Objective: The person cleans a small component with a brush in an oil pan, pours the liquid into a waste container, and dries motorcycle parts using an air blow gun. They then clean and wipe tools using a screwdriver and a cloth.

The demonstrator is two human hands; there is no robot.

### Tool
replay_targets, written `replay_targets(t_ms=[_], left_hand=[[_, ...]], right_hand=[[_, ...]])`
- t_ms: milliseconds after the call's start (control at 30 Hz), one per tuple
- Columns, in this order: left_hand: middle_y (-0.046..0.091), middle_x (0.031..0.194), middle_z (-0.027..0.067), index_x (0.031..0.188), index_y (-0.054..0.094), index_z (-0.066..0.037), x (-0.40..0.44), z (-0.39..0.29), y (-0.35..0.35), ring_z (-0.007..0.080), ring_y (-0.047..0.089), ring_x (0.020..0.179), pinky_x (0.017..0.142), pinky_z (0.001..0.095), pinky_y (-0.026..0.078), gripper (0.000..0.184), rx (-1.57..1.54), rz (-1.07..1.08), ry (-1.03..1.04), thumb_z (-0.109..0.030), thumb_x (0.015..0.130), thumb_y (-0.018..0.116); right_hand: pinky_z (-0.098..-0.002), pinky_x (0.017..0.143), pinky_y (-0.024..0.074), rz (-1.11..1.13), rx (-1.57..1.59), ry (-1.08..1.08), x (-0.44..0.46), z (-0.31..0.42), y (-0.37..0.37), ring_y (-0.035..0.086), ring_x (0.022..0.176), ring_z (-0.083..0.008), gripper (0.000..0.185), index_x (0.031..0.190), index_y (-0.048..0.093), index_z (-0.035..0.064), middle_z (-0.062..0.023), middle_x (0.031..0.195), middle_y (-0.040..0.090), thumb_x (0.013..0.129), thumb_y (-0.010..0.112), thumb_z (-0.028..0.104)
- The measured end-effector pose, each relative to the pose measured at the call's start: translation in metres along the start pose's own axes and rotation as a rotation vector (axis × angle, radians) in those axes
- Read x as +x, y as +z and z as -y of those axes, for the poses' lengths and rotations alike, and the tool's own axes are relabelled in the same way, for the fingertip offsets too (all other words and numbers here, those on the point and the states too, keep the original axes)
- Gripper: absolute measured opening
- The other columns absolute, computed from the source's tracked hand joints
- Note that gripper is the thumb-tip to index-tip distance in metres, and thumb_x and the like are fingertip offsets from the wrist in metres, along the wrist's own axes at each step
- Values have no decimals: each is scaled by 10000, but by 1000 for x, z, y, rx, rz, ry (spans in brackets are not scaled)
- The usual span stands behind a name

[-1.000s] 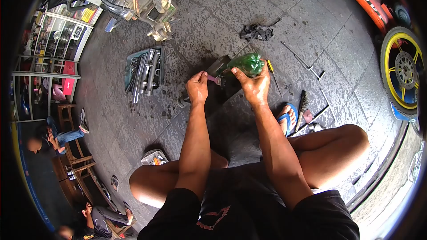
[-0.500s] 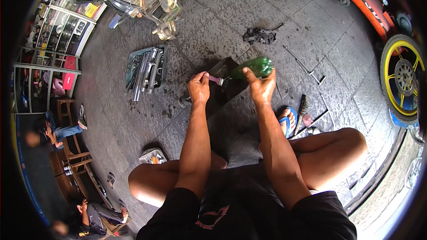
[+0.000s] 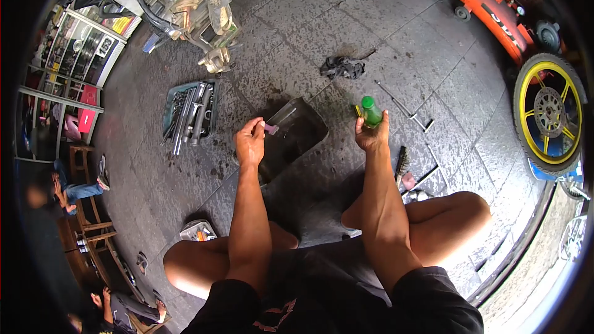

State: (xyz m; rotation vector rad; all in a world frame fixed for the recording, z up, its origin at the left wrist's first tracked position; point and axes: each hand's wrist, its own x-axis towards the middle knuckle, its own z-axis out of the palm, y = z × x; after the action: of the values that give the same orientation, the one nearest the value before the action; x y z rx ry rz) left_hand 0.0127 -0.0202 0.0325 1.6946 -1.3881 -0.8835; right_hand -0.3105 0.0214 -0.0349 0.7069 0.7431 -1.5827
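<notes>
My right hand (image 3: 373,138) is closed around a green plastic bottle (image 3: 372,116), whose bright green round top faces up toward me. A small yellow strip (image 3: 357,111) shows beside the bottle, near my fingers. Between thumb and fingertips, my left hand (image 3: 250,143) pinches a small pinkish-purple piece (image 3: 271,128); its exact kind is unclear. That piece is over the left side of a dark rectangular tray (image 3: 303,139) on the floor. The bottle is to the right of the tray, apart from it.
A toolbox (image 3: 213,108) of metal tubes and tools lies left of the tray. Beyond it stand stacked parts (image 3: 207,18). A black rag (image 3: 343,67), a long-handled wrench (image 3: 411,114) and a brush (image 3: 402,164) lie around. At right are a yellow wheel (image 3: 547,117) and an orange compressor (image 3: 495,18).
The bottle has gone from lying tilted over the tray to upright on the right. My hands have moved apart; the pinkish piece is away from the bottle. The head view has shifted slightly.
</notes>
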Motion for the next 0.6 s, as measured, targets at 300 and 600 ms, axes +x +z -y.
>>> replay_targets(t_ms=[300,600], left_hand=[[695,740,112,968,709,-11,-15,-43,-7,150,642,649,624,305,497,173,186,-34,145,-144,873,655],[699,751,116,944,710,-33,-15,-45,-11,184,665,658,639,311,508,152,184,-48,124,-139,852,652]], right_hand=[[-341,603,603,73,210,54,85,77,-22,628,709,-227,531,1003,614,102,-49,852,633,935,472,609],[-364,621,625,-6,226,73,104,89,-37,653,730,-286,433,986,647,43,-130,863,657,945,483,441]])
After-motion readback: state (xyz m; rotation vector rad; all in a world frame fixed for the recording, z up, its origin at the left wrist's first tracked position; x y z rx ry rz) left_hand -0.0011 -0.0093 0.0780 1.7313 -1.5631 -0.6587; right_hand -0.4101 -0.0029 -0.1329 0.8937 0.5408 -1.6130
